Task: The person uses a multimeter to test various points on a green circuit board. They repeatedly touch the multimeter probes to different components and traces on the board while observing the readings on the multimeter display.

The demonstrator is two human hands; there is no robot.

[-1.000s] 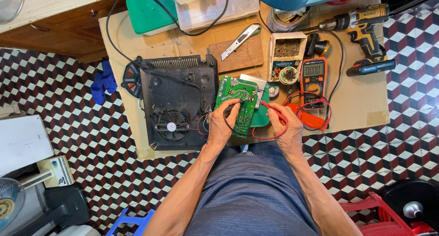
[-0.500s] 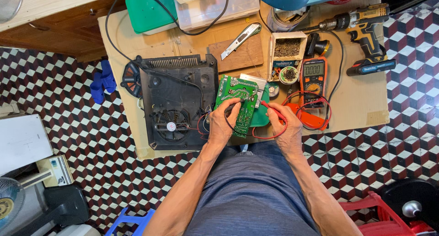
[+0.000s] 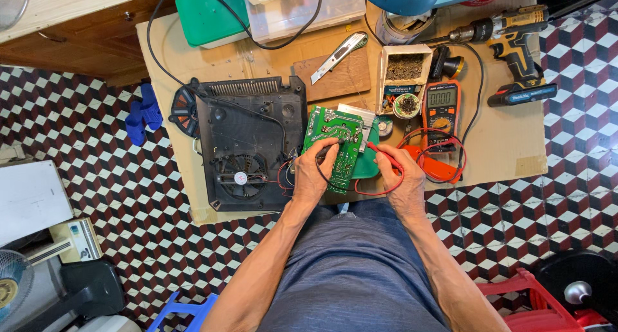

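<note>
A green circuit board [image 3: 333,138] lies tilted at the middle of a low cardboard-covered table [image 3: 508,145]. My left hand [image 3: 313,172] rests on the board's lower edge and grips a black probe whose tip touches the board. My right hand [image 3: 397,179] grips a red probe [image 3: 380,149], its tip just right of the board. Red leads loop from the hands to an orange multimeter [image 3: 441,108] at the right. An opened black appliance base with a fan [image 3: 248,148] sits left of the board, joined to it by wires.
A utility knife [image 3: 338,54] lies on a wooden block behind the board. A small box of parts [image 3: 403,68], a cordless drill [image 3: 512,49], a green case [image 3: 207,13] and a clear plastic box [image 3: 302,7] line the table's back. Red stool [image 3: 524,293] at lower right; checkered tile floor.
</note>
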